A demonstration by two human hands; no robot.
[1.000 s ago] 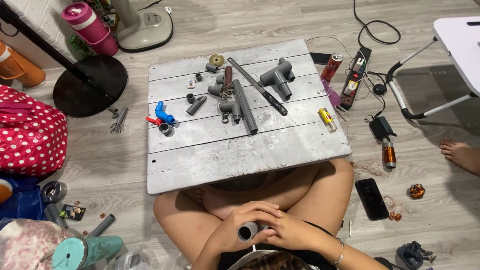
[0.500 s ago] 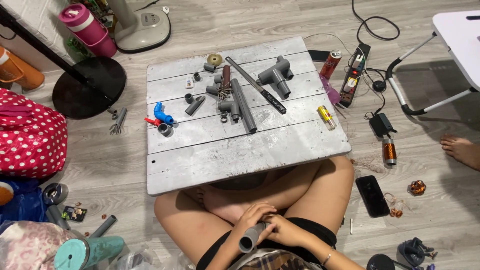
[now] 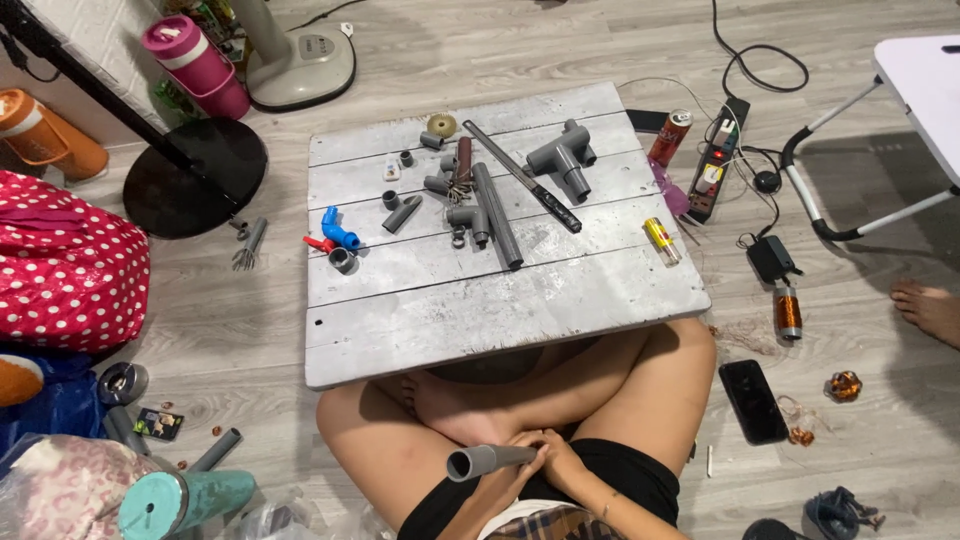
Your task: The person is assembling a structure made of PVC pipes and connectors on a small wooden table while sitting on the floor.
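Observation:
I sit cross-legged on the floor with both hands together in my lap. My left hand (image 3: 522, 466) and my right hand (image 3: 566, 462) grip the right end of a short grey pipe (image 3: 482, 462), whose open mouth points left. In front of my knees lies a grey wooden board (image 3: 500, 300). On it are a long grey pipe (image 3: 497, 215), grey tee fittings (image 3: 563, 160), small grey couplings (image 3: 400, 210), a blue valve with a red handle (image 3: 338, 230), a long black-handled tool (image 3: 522, 190) and a yellow cylinder (image 3: 660, 240).
A black phone (image 3: 752, 400), a copper coil (image 3: 788, 312), a power strip (image 3: 715, 170) and a can (image 3: 670, 135) lie right of the board. Another person's foot (image 3: 930, 310) is at the right edge. A red dotted bag (image 3: 60, 260), a black stand base (image 3: 195, 175) and a teal tumbler (image 3: 180, 500) are on the left.
My hands have turned the grey pipe from pointing down toward me to lying sideways with its open end to the left. The things on the board have not moved.

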